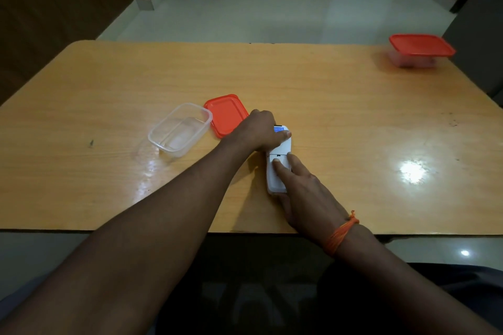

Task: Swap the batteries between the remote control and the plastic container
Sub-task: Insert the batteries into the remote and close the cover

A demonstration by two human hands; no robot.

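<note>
Right hand (307, 196), orange thread (341, 234) at the wrist: two fingers (279, 168) straight, grasping nothing, pressing the back panel at the near end of the white plastic remote control (280, 149). The remote lies on the glossy tan wooden surface (326, 106). Left hand (261, 129) is clenched round the remote's far end, thumb on top.

Left of the remote: clear rectangular plastic container (174, 152), open, with the orange rectangular plastic lid (227, 114) flat just beside it. Far right of the remote: red-lidded clear box (416, 53).

table (340, 103) with remote (281, 147), container (178, 132), lid (226, 114)
</note>
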